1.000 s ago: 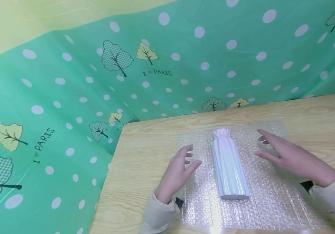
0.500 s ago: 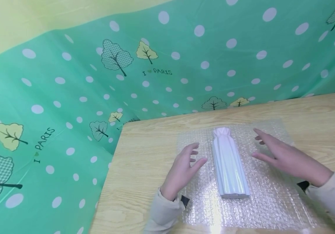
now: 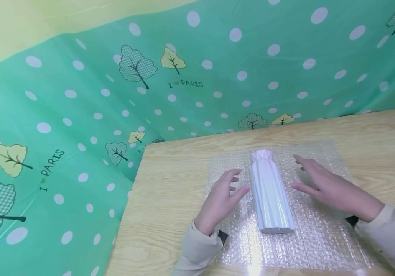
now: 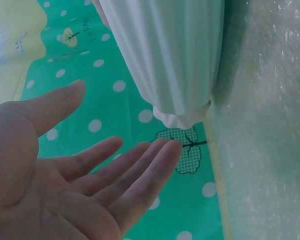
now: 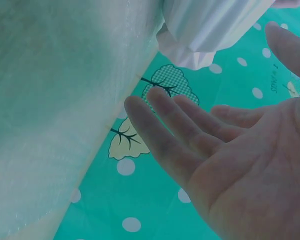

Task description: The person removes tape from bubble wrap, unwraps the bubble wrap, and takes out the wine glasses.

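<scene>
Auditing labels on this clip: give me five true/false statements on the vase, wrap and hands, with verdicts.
1. The fluted vase rests on bubble wrap. True.
2. The left hand grips the vase. False: it holds nothing.
3. The vase stands upright. False: it lies on its side.
4. The right hand holds nothing. True.
5. The bubble wrap is folded over the vase. False: it is spread beneath it.

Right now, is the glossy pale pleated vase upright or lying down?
Lying down: the vase rests lengthwise on the clear bubble-wrap sheet, its neck at the far end.
</scene>
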`<state>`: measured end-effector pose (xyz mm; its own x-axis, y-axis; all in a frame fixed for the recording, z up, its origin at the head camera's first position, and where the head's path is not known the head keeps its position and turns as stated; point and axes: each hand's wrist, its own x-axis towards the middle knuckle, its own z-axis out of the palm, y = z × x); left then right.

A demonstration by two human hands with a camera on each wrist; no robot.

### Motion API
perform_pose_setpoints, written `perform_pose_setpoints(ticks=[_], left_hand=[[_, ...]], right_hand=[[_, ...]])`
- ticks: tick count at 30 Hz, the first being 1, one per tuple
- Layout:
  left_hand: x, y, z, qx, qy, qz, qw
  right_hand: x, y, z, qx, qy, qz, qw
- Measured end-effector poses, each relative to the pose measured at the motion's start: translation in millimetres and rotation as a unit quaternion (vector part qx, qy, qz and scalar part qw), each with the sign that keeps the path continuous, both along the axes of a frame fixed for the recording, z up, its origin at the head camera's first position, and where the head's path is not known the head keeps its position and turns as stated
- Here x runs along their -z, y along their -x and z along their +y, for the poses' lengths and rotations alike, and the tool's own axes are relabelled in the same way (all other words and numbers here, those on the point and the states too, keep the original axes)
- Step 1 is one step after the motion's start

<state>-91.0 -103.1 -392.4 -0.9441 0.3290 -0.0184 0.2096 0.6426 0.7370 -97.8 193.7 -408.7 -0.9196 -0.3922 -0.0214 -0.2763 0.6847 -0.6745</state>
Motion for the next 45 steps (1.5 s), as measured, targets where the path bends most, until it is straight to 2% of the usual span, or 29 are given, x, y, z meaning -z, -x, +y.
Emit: perform_pose_setpoints(ticks=[5, 13, 23, 30, 37, 45], left_hand=[[3.0, 0.8, 1.9, 0.000, -0.004, -0.010, 0.9999], [8.8, 2.3, 5.9, 0.004, -0.019, -0.024, 0.9995], [16.6, 0.5, 11.6, 0.006, -0.039, -0.050, 0.9980], [20.8, -1.4, 17.4, 0.010, -0.047, -0.064, 0.9967], [25.4, -1.9, 20.2, 0.023, -0.059, -0.072, 0.9954], [29.3, -2.9, 20.9, 0.045, -0.036, -0.059, 0.9966]], right_hand=[[1.2, -1.2, -4.5, 0.001, -0.004, 0.000, 1.000], [5.9, -3.1, -12.2, -0.004, -0.004, 0.025, 1.000], [13.1, -7.0, -23.3, -0.010, 0.018, 0.014, 1.000], [16.6, -7.9, -29.0, -0.013, 0.029, 0.038, 0.999], [20.7, -8.7, -32.8, -0.019, 0.032, 0.017, 0.999], [22.0, -9.8, -37.2, -0.032, 0.054, 0.005, 0.998]])
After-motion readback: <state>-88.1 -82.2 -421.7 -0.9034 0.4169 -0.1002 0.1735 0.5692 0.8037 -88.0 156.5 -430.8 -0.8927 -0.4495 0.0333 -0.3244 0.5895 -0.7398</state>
